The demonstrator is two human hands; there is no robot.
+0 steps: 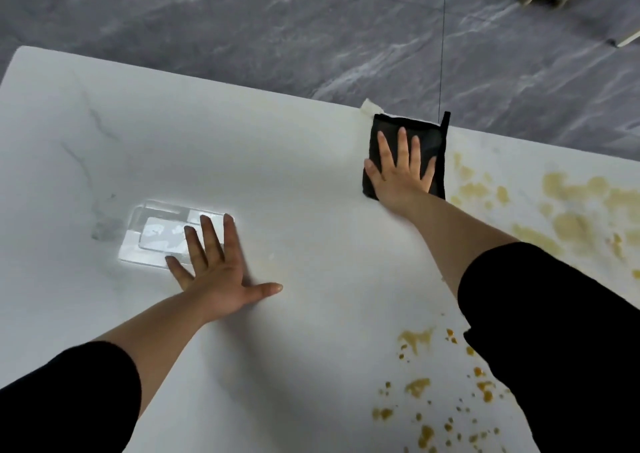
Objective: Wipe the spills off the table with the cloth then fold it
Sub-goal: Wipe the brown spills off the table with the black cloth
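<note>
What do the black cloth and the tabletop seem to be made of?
The cloth: soft matte fabric, perhaps microfibre; it gives no shine and lies flat under the right hand. The table: glossy white stone or stone-look slab, with grey veins and a sharp light reflection; real marble or not, I cannot tell.

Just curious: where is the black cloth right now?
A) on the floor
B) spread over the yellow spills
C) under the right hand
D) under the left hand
C: the right hand lies flat on the black cloth near the far edge of the table, while the left hand rests on the bare top.
</note>
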